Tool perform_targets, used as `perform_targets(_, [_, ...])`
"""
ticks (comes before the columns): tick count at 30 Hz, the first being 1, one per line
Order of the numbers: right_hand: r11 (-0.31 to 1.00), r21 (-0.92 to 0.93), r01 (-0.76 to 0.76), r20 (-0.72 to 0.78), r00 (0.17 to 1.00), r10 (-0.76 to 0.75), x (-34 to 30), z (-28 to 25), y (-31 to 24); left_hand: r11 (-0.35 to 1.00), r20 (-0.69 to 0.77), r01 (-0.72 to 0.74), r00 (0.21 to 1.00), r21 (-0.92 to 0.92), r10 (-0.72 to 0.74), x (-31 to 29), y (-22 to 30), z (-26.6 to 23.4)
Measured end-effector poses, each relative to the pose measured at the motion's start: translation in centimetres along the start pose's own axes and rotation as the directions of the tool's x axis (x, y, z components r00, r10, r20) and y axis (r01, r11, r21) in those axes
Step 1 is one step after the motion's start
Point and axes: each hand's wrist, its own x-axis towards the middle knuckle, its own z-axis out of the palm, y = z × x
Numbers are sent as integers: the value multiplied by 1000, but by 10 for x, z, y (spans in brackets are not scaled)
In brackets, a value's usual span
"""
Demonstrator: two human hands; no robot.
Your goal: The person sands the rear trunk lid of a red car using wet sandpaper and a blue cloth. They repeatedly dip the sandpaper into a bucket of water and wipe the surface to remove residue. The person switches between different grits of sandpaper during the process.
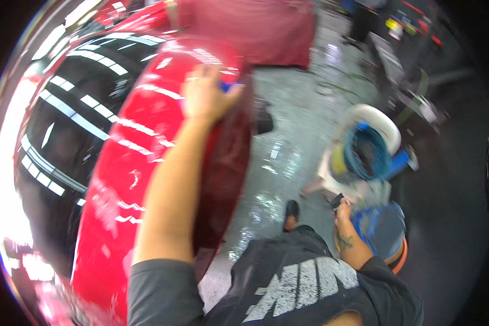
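Head view: the blue pad (230,86) is on the far part of the red panel (163,103), near the edge where it curves down, mostly hidden under my left hand (207,93). Only a strip shows between thumb and fingers, lying crosswise; its full long axis I cannot tell. The panel itself runs lengthwise away from me, leaning rightward toward its far end. My left fingers lie close together, clamped on the pad with the thumb set apart to the right, probably so the palm can bear it down on the curve. Low on the other side, my right hand (343,210) has its fingers curled around a dark thing (337,201) too blurred to name, likely held clear of the panel. Just past it, a bucket (388,151) sits on a white chair (394,124), I think to have it handy, off the floor (277,136).
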Motion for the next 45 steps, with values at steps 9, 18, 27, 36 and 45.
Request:
perform_targets(9, [971,-88,223,-191,953,-236,13,-206,21,986,93,-1,996,164,-14,3,19,6])
perform_targets(18, [801,119,587,-84,810,-581,139,-196,-154,889,161,327,906,321,-391,8,62,19])
perform_targets(27, [337,-448,828,240,475,-847,280,-192,-320,945,50,316,946,84,-321,-6,32,55])
perform_targets(36, [-283,-316,906,949,304,-86,370,-249,-281,935,30,314,946,162,-323,-3,22,83])
perform_targets(45, [-376,-499,781,863,489,-127,372,-215,-291,929,50,278,953,243,-298,-3,24,79])
